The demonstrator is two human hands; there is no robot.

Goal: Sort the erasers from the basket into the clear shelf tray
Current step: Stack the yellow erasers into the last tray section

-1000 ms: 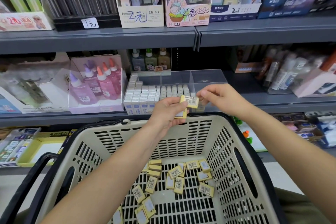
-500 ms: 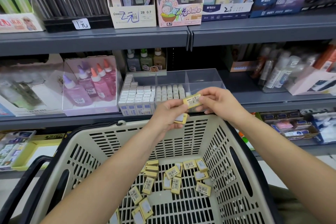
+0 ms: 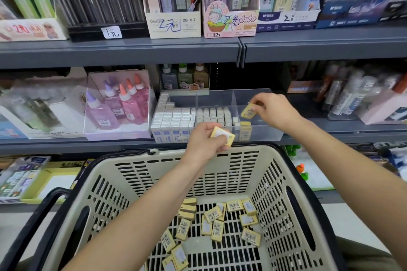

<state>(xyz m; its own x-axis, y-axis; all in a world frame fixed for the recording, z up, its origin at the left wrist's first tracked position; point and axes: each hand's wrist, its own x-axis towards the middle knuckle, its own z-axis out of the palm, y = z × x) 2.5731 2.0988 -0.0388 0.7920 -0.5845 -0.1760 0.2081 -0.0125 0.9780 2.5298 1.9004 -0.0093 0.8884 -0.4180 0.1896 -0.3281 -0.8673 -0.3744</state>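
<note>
right hand (image 3: 275,110): centre-right of frame, over the right-hand compartment of the clear tray (image 3: 264,133). Thumb and forefinger pinch the held eraser (image 3: 248,111) at its upper edge; the other fingers are curled in behind.
held eraser: yellow block, tilted, barcode label toward the camera, hanging above that compartment.
left hand (image 3: 203,144): centre of frame, just above the far rim of the basket (image 3: 154,167). Fingers curled, thumb and fingertips pinching the second eraser (image 3: 222,135). Can't tell whether more sit under it in the grip.
second eraser: yellow, white label up, one corner sticking out right of the fingers.
clear tray: on the middle shelf, centre of frame, three compartments side by side.
left compartment: white erasers (image 3: 174,120) in blue-printed sleeves, packed in rows.
middle compartment: rounded white erasers (image 3: 212,114), upright rows.
right compartment: stacked yellow erasers (image 3: 245,130) at the front, against the divider.
basket: beige slotted plastic with black handles, fills the lower half of the frame.
loose erasers (image 3: 217,220): yellow, scattered on the basket floor, lower centre. Some lie label up, some overlap, and a few are piled at the cluster's left.
glue bottles (image 3: 123,103): pink and purple, in a display box just left of the tray.
lead boxes (image 3: 174,24): on the upper shelf (image 3: 121,50), top centre, marked 2B 0.7.
</note>
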